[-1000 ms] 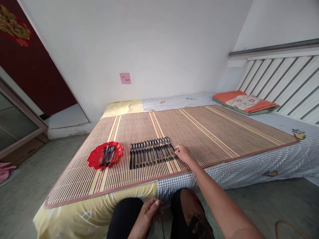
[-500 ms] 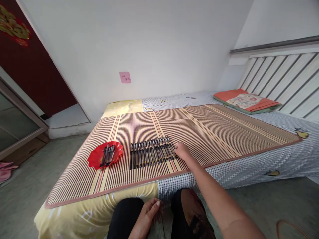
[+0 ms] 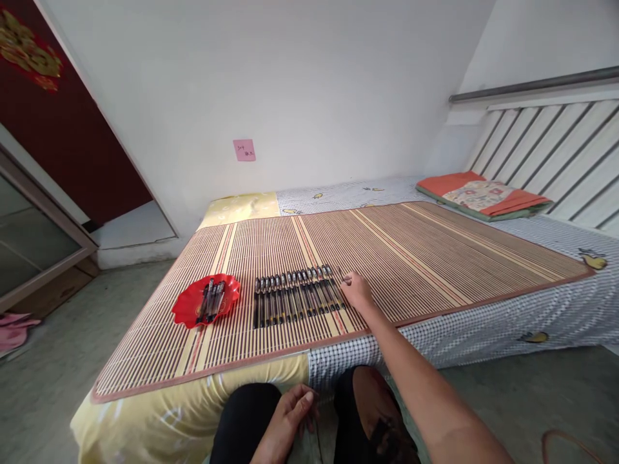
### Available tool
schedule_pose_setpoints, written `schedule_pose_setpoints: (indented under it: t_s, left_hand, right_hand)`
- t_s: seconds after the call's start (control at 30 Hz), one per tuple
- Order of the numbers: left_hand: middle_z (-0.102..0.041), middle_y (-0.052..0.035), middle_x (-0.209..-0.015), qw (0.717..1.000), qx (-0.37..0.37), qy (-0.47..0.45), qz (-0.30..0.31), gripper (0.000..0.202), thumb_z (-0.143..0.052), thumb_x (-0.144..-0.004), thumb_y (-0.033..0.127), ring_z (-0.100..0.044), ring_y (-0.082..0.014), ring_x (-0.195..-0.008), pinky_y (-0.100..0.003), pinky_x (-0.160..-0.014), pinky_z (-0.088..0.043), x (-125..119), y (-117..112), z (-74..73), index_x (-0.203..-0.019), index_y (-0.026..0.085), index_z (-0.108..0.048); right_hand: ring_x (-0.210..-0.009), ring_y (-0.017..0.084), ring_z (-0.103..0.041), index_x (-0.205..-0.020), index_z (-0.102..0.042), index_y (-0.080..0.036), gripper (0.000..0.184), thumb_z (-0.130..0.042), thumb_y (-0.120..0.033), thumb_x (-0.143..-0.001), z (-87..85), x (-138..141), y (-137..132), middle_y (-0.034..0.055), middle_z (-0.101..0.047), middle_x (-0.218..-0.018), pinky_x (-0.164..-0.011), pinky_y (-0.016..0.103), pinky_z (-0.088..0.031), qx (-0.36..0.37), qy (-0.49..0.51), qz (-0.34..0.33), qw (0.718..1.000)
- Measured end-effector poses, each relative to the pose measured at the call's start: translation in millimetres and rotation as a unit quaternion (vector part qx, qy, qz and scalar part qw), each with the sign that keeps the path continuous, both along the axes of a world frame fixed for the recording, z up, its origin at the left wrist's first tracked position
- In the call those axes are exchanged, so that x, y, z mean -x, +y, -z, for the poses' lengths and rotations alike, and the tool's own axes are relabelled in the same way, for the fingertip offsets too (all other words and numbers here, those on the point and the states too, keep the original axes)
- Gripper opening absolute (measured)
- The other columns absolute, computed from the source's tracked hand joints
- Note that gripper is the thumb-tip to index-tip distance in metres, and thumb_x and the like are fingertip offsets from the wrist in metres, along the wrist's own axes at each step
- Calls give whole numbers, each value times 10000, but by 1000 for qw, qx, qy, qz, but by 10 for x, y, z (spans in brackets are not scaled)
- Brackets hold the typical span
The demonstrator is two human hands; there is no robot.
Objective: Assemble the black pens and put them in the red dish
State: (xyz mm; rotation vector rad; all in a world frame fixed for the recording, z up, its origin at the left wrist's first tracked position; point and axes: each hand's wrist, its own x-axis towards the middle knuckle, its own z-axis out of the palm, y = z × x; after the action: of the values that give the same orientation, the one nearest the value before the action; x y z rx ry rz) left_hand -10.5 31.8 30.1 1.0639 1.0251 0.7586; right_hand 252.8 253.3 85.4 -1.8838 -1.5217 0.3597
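A row of several black pens (image 3: 294,298) lies side by side on a striped bamboo mat (image 3: 411,258) covering a bed. My right hand (image 3: 356,290) rests at the right end of that row, fingers curled and pinched on a pen I can barely make out. A red plate (image 3: 186,311) with a few more pens (image 3: 211,300) on it sits to the left of the row. My left hand (image 3: 285,422) lies low between my knees, fingers together and loosely curled, holding nothing that I can see.
A folded orange and patterned cloth (image 3: 481,196) lies at the bed's far right corner. A white slatted rail (image 3: 556,154) runs along the right. A pink note (image 3: 244,149) is stuck on the back wall. A dark red door (image 3: 62,129) stands at left.
My right hand has shifted slightly away from me along the end of the pen row. The view has drifted a little to the left. My left hand has stayed put.
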Motion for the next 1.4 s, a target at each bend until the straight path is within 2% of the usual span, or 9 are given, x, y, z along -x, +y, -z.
schedule_pose_setpoints:
  t_s: [0.1,0.2,0.3,0.47,0.6,0.8,1.0,1.27,1.4]
  left_hand:
    - [-658,-13,-676,1000,-4,-11,-25,567,-723,-781,717,-523,-112,-531,-235,-510,-315,-1,9,-49,-862,159,-665]
    - [-657,-6,-689,994,-49,-30,-88,524,-780,-754,664,-533,-114,-565,-230,-541,-365,-3,97,-246,-859,159,-691]
    - [-681,-10,-733,982,-91,-47,-161,496,-830,-720,603,-556,-120,-615,-232,-585,-427,-18,333,-605,-927,163,-731]
    - [-691,-12,-750,961,-151,-53,-225,494,-856,-704,486,-533,-96,-601,-204,-531,-380,-97,885,-1281,-1043,141,-757]
    - [-689,-11,-746,957,-167,-118,-208,494,-881,-671,435,-488,-70,-561,-197,-495,-322,-190,1082,-1572,-1041,123,-781]
    - [-611,30,-613,961,-151,-144,-181,384,-926,-606,397,-438,-51,-520,-200,-498,-286,-254,973,-1646,-829,115,-791]
    - [-569,55,-588,957,-133,-162,-199,400,-974,-530,383,-407,-46,-507,-200,-491,-274,-287,861,-1656,-713,137,-717]
    - [-583,29,-589,968,-101,-135,-186,480,-950,-564,466,-414,-63,-550,-198,-514,-273,-305,765,-1614,-868,118,-820]
    - [-564,37,-580,970,-101,-120,-183,448,-938,-588,460,-388,-60,-545,-197,-518,-274,-314,747,-1548,-870,128,-832]
  right_hand:
    - [-843,216,-689,-990,-685,-157,187,-584,-165,-832,-85,33,-130,109,-750,-914,-743,291,-503,-69,51,-9,996]
    - [-812,218,-686,-995,-658,-165,182,-557,-251,-871,-194,134,-354,98,-731,-899,-731,311,-546,-122,98,-35,987]
    - [-777,211,-695,-980,-650,-182,209,-575,-355,-889,-301,321,-658,78,-717,-856,-708,311,-567,-154,163,-77,971]
    - [-709,198,-693,-981,-662,-194,214,-655,-376,-868,-440,713,-1205,53,-707,-805,-645,299,-555,-141,323,-160,922]
    - [-682,185,-688,-967,-658,-198,188,-676,-358,-869,-496,924,-1502,26,-687,-756,-606,275,-542,-102,390,-209,891]
    - [-680,179,-690,-958,-648,-209,130,-672,-312,-883,-554,995,-1670,12,-677,-763,-615,279,-563,-110,382,-228,889]
    - [-824,178,-702,-987,-665,-224,87,-596,-190,-947,-602,963,-1747,39,-712,-905,-713,271,-575,-255,218,-212,918]
    - [-892,194,-687,-1373,-596,-269,412,-556,-130,-988,-533,945,-1847,58,-683,-1002,-783,319,-597,-288,162,-217,919]
    - [-911,199,-676,-1398,-595,-288,451,-546,-106,-988,-525,943,-1851,52,-666,-990,-832,346,-594,-276,161,-227,920]
